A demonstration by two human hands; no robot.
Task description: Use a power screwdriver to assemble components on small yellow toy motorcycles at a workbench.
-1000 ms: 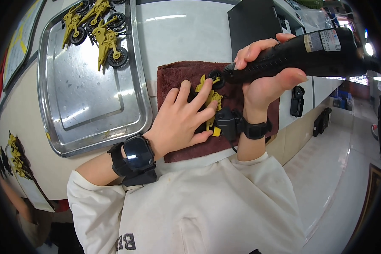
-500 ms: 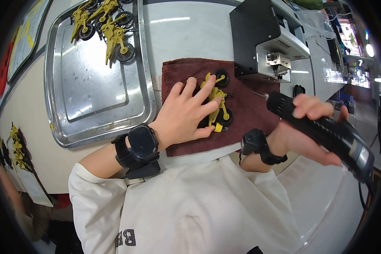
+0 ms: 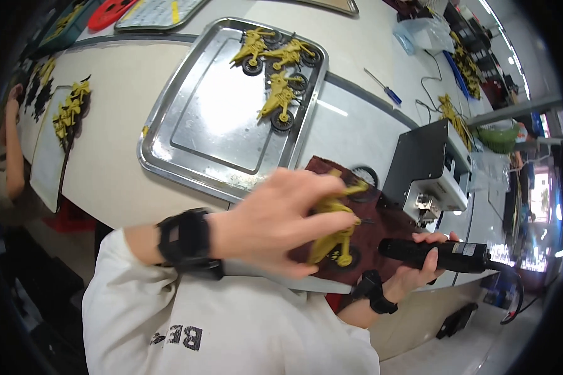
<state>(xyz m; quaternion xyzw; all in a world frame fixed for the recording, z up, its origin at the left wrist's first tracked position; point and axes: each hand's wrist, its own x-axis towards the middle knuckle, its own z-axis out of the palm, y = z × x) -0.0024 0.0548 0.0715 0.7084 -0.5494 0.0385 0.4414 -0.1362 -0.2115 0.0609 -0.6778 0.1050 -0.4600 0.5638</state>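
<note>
My left hand (image 3: pixel 272 222), smeared by motion, grips a yellow toy motorcycle (image 3: pixel 336 240) with black wheels between its thumb and fingers. The motorcycle is over a dark red cloth (image 3: pixel 381 265); whether it still touches the cloth I cannot tell. In my right hand (image 3: pixel 426 261) is a black electric screwdriver (image 3: pixel 466 256), lying nearly level, with its cord running off to the right. A metal tray (image 3: pixel 200 119) beyond my left hand bears several more yellow toy motorcycles (image 3: pixel 278 94) at its right side.
A black and silver machine (image 3: pixel 419 169) stands right of the cloth. Farther back lie a hand screwdriver (image 3: pixel 385 87) and thin cables. At the left, more yellow parts (image 3: pixel 72 112) rest on a white board (image 3: pixel 47 169), near another person's arm (image 3: pixel 14 150).
The view has swung leftward, bringing more of the tray in. My left hand has gone from lying spread on the motorcycle to gripping it. My right hand has levelled the electric screwdriver.
</note>
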